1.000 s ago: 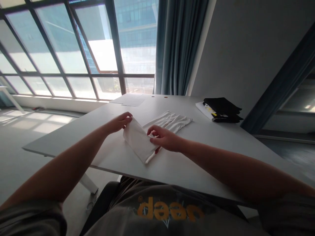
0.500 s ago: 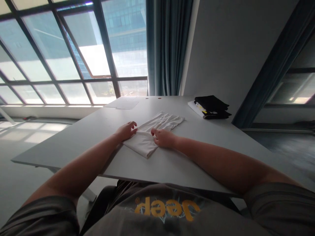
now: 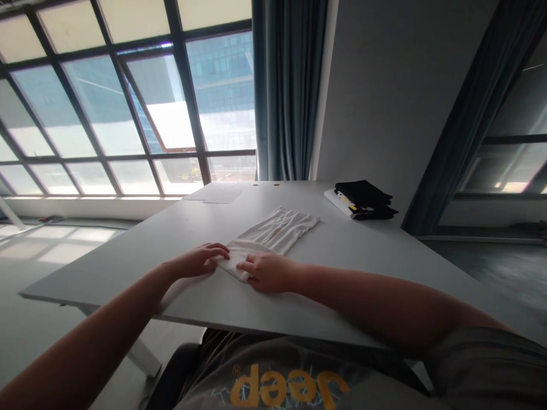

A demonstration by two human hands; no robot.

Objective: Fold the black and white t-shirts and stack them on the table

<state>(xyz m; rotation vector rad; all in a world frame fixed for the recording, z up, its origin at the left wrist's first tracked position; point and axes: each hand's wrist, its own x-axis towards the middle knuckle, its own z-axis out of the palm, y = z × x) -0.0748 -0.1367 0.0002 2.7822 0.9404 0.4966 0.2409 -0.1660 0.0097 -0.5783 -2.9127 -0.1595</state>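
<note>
A white, soft folded garment (image 3: 277, 230) lies wrinkled and slantwise on the table, its near end under my hands. What kind of garment it is I cannot make out. My left hand (image 3: 197, 261) rests at its near left corner, fingers stretched out over the cloth and the thumb lower by the edge. My right hand (image 3: 271, 272) lies on the near right edge, palm down, with its fingers apart on the fabric. Part of the near edge is hidden beneath the right hand.
The garment lies on a large white table (image 3: 342, 273). At the far right sits a stack of folded black clothes (image 3: 365, 199) with something white beneath. A flat pale sheet (image 3: 222, 195) lies at the far left. Beyond are windows and a blue curtain (image 3: 288, 91).
Both hands have moved nearer to me and left along the garment, onto its near end. The raised fold between them now lies flatter. The view has tilted up slightly.
</note>
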